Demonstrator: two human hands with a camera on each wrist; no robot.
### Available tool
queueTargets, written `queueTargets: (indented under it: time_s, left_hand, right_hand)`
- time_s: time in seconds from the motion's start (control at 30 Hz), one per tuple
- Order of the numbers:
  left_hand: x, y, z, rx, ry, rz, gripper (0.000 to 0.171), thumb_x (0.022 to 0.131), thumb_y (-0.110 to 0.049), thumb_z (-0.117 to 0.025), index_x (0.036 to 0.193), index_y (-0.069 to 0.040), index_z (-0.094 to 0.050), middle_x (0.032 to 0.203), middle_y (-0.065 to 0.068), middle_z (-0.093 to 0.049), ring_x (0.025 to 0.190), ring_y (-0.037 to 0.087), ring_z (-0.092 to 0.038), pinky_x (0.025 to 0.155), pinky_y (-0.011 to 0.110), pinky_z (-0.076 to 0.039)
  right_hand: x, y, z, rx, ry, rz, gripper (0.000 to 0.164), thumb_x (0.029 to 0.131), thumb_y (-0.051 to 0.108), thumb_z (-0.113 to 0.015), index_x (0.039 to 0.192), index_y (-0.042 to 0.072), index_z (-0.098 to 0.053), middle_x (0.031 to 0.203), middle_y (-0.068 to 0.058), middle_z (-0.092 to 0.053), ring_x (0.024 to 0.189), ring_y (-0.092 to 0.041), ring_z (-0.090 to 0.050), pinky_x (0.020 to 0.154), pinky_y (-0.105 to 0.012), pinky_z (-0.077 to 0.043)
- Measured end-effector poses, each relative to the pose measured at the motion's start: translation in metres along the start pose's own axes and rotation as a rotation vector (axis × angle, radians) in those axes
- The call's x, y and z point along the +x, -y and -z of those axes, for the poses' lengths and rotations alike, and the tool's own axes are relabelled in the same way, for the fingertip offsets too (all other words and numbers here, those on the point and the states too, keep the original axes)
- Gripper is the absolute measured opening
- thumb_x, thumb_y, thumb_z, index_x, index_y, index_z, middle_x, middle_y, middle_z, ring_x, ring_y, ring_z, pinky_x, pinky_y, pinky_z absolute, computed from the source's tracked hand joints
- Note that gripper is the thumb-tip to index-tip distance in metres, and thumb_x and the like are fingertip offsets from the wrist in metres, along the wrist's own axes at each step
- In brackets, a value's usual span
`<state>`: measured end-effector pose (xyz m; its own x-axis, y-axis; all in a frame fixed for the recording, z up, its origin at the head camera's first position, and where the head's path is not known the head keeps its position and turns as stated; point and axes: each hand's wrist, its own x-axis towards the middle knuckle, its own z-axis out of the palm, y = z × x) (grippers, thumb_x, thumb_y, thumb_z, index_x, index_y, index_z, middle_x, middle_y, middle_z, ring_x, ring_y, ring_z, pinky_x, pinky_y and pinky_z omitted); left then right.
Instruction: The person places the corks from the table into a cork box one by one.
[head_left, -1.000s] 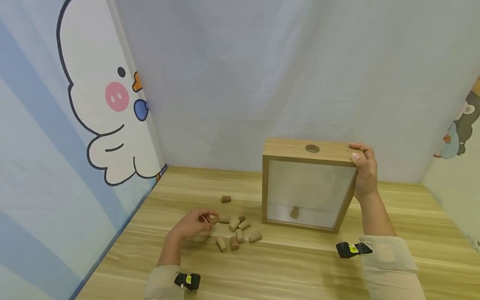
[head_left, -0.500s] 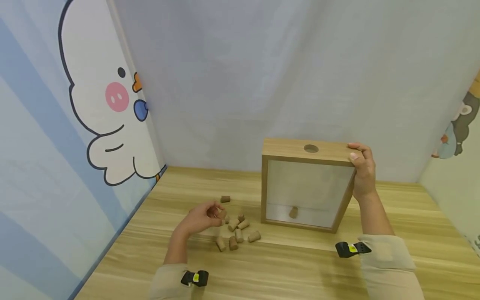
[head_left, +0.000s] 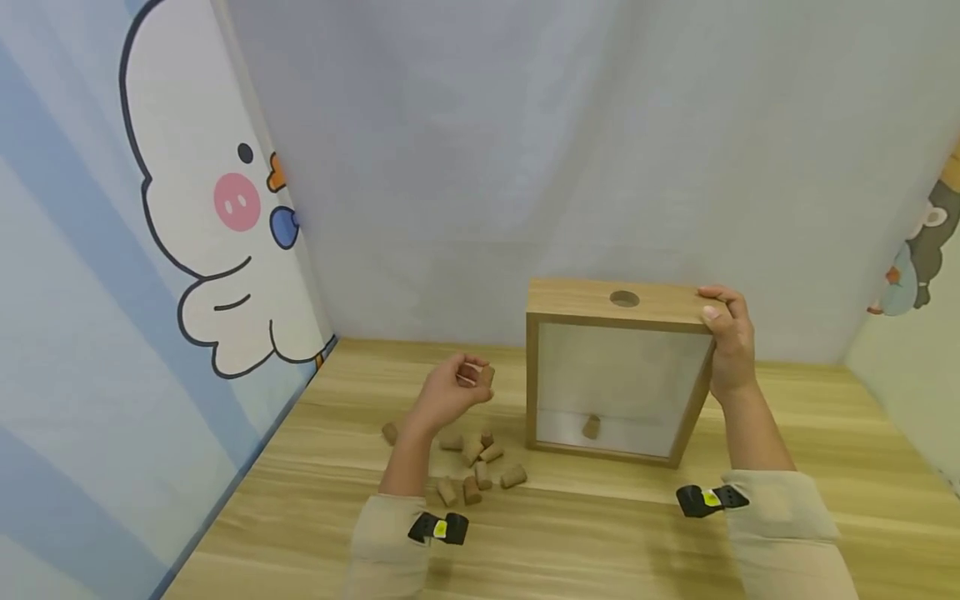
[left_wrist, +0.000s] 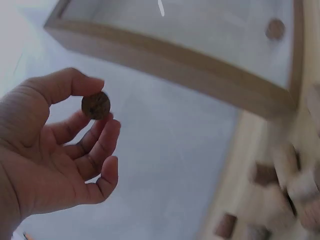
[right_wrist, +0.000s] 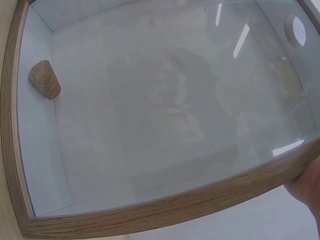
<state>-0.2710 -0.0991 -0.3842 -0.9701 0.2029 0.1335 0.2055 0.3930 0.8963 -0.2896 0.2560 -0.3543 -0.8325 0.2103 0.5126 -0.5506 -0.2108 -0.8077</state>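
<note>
Between thumb and fingertips, my left hand (head_left: 444, 398) pinches a cork (head_left: 487, 377), raised in front of the back curtain and left of the box. Seen from the left wrist, the round end of that cork (left_wrist: 96, 106) faces the camera. My right hand (head_left: 731, 350) grips the upper right corner of an upright wooden box (head_left: 532, 383) with a clear front and a round hole (head_left: 624, 298) in its top. Inside, one cork (right_wrist: 45, 80) rests on the box's floor. Several loose corks (head_left: 472, 451) lie on the table below my left hand.
A single cork (head_left: 389, 432) lies left of the left forearm. The wood-grain table (head_left: 600, 533) runs back to a grey curtain (head_left: 420, 167). Cartoon-printed cloth (head_left: 187, 208) hangs on the left side, with another print on the right.
My left hand has risen from the loose corks and moved right toward the box, carrying a cork. The right hand and the box hold still.
</note>
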Motion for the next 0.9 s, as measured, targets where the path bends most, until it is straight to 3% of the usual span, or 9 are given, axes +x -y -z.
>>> queueTargets:
  time_s: [0.2,0.33,0.5,0.63,0.9]
  left_hand:
    - [0.008,-0.039,-0.006,-0.135,-0.129,-0.049,0.038,0.079,-0.004,-0.067,0.116,-0.01,-0.057,0.103,0.01,-0.055,0.093,0.024,-0.056,0.075,0.038,-0.049]
    - [0.011,-0.062,-0.004,-0.163,-0.182,-0.056,0.037,0.079,-0.003,-0.065,0.114,-0.01,-0.057,0.1,0.01,-0.055,0.09,0.024,-0.056,0.072,0.036,-0.049]
    - [0.019,-0.091,-0.003,-0.195,-0.204,-0.043,0.037,0.078,0.0,-0.067,0.113,-0.011,-0.059,0.099,0.009,-0.055,0.089,0.023,-0.057,0.069,0.033,-0.048]
    - [0.027,-0.111,-0.008,-0.219,-0.217,-0.069,0.04,0.077,0.004,-0.069,0.114,-0.008,-0.062,0.099,0.009,-0.057,0.09,0.022,-0.059,0.072,0.032,-0.05]
    - [0.038,-0.137,-0.018,-0.273,-0.254,-0.127,0.036,0.075,0.004,-0.074,0.107,-0.008,-0.061,0.097,0.007,-0.059,0.088,0.021,-0.058,0.073,0.028,-0.05]
  right_hand:
    - [-0.001,0.0,0.0,-0.001,0.013,-0.002,0.021,0.087,0.02,-0.047,0.107,0.018,-0.056,0.111,-0.008,-0.044,0.089,-0.021,-0.044,0.071,-0.034,-0.037]
    - [0.0,0.0,-0.001,-0.01,0.006,-0.003,0.021,0.087,0.02,-0.047,0.106,0.018,-0.057,0.11,-0.008,-0.045,0.089,-0.021,-0.044,0.071,-0.035,-0.037]
    - [0.0,0.001,-0.001,-0.012,0.001,0.0,0.021,0.087,0.02,-0.048,0.106,0.018,-0.057,0.11,-0.008,-0.045,0.09,-0.021,-0.043,0.071,-0.033,-0.036]
    - [0.0,0.002,-0.002,-0.014,0.006,0.001,0.021,0.087,0.019,-0.047,0.106,0.018,-0.057,0.111,-0.008,-0.045,0.091,-0.021,-0.043,0.072,-0.033,-0.035]
    - [0.0,0.004,-0.001,0.003,-0.004,0.01,0.021,0.086,0.019,-0.048,0.105,0.017,-0.057,0.111,-0.009,-0.045,0.091,-0.021,-0.044,0.071,-0.032,-0.036]
